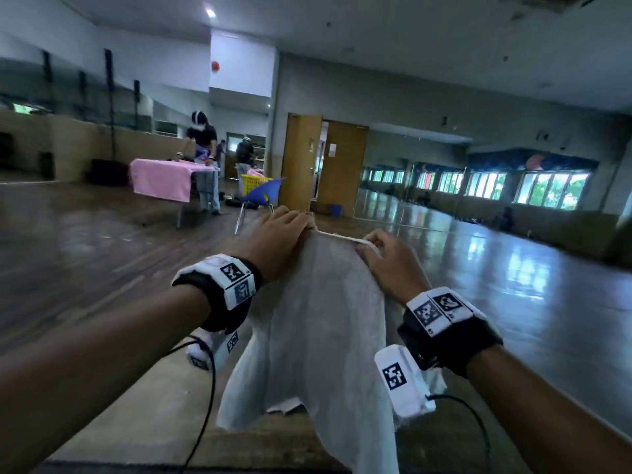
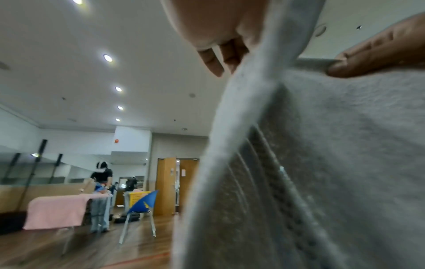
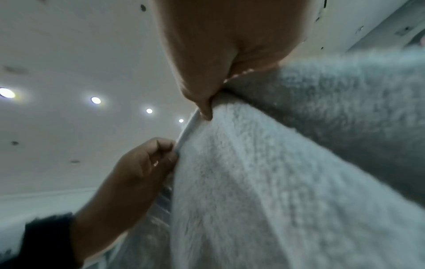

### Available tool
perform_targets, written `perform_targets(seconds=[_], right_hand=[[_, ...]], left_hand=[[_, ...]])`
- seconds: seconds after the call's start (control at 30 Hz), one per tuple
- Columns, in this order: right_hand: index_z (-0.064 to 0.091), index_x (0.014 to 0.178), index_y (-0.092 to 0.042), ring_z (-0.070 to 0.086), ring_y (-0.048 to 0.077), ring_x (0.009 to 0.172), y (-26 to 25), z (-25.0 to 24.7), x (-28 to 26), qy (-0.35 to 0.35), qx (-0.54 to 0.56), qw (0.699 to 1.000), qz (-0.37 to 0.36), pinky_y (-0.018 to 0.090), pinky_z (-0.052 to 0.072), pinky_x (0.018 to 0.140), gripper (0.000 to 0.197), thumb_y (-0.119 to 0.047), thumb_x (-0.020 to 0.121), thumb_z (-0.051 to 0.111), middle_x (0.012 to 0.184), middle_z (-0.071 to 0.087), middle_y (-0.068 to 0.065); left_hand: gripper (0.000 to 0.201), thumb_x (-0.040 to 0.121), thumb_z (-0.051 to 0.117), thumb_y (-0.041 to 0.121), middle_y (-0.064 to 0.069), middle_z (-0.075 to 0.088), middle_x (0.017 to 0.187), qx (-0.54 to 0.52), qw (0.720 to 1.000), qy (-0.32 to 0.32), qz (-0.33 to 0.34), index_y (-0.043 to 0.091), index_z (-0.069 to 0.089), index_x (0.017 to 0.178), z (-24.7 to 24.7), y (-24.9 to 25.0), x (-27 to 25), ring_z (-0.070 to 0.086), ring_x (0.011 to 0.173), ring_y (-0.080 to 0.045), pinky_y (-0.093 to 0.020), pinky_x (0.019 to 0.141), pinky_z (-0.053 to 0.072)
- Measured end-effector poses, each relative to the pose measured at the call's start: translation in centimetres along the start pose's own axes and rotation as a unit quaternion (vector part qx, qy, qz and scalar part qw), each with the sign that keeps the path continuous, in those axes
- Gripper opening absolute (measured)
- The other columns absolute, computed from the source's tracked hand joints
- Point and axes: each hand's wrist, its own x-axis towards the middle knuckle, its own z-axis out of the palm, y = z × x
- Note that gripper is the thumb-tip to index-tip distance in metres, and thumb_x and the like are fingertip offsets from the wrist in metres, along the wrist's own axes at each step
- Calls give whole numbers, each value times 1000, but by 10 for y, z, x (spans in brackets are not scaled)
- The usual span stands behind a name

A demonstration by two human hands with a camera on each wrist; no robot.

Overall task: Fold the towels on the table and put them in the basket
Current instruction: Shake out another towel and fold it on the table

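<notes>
A grey towel (image 1: 318,323) hangs in the air in front of me, held up by its top hem. My left hand (image 1: 290,230) grips the hem at its left end and my right hand (image 1: 376,248) pinches it a short way to the right. The short stretch of hem between the hands is taut. The cloth drops down over the table edge (image 1: 160,415). In the left wrist view the towel (image 2: 322,163) fills the right side, with my left hand (image 2: 220,54) at the top. In the right wrist view my right hand (image 3: 204,102) pinches the towel (image 3: 264,182). No basket near me is in view.
A large hall with a glossy wooden floor (image 1: 85,251) lies beyond. Far back stand a pink-covered table (image 1: 164,176) with a person (image 1: 203,159) at it, a blue chair (image 1: 261,196) and a yellow basket (image 1: 253,184). Wooden doors (image 1: 325,162) stand behind.
</notes>
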Motion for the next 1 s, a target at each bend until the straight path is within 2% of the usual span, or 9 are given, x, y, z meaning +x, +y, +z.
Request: perform_targets(seconds=[0.1,0.2,0.33,0.43,0.53,0.67,0.8,0.87,1.0], right_hand=[[59,89,-16,54,16,78,-31,12,12,3,35,999,-33,28,37,66,15,-30,93,53,82,59,-2],[59,87,-14,52,16,76,-53,29,19,-21,60,996,-55,28,35,66,14,-26,92,54,75,55,-6],[60,87,-10,54,20,76,-69,50,27,-12,75,996,-51,29,35,60,17,-25,92,54,74,56,-2],[61,92,-7,56,25,84,-77,62,34,-23,79,996,-22,29,37,66,20,-26,92,54,85,60,6],[60,87,-12,59,23,85,-88,74,33,-80,75,994,-23,27,39,60,26,-37,84,65,88,61,6],[63,78,-17,60,20,85,-102,87,27,-125,68,988,-56,39,41,90,22,-37,79,71,80,64,-1],[65,87,-6,55,14,64,-108,94,17,-149,99,981,-74,26,43,63,22,-28,86,65,69,58,0],[63,91,-5,52,10,63,-107,97,9,-157,109,979,-76,23,40,59,21,-25,88,63,72,59,1],[60,106,-5,62,21,93,-108,98,-6,-220,216,950,-45,36,50,87,23,-15,86,64,102,66,16]], left_hand=[[34,90,50,20,-1,50,129,129,986,-94,41,20,49,124,-22,-21,-31,41,123,-22,-36,101,29],[19,93,46,24,1,58,117,137,978,-156,5,20,56,108,-35,-41,-68,50,114,-18,-28,90,32],[25,92,55,23,-13,58,77,-20,980,-86,-177,15,50,68,-60,-75,-104,57,78,-32,-31,65,36],[24,89,62,21,-2,52,66,-116,959,-4,-258,20,53,67,-81,-93,-120,47,63,-17,-15,52,32],[11,87,65,19,-2,59,74,-145,953,105,-244,11,66,81,-100,-100,-123,49,66,-12,-10,52,33],[11,86,66,24,2,66,78,-179,943,168,-226,14,69,83,-109,-99,-110,54,66,-3,-12,57,41],[9,86,66,22,13,61,69,-205,943,181,-191,22,64,77,-105,-89,-91,52,58,7,-7,53,39],[8,86,66,22,12,63,71,-216,944,177,-174,25,64,79,-103,-83,-82,54,60,7,-8,55,41],[4,85,67,25,3,70,82,-234,943,164,-171,27,68,82,-101,-72,-66,61,71,-4,-18,64,49]])
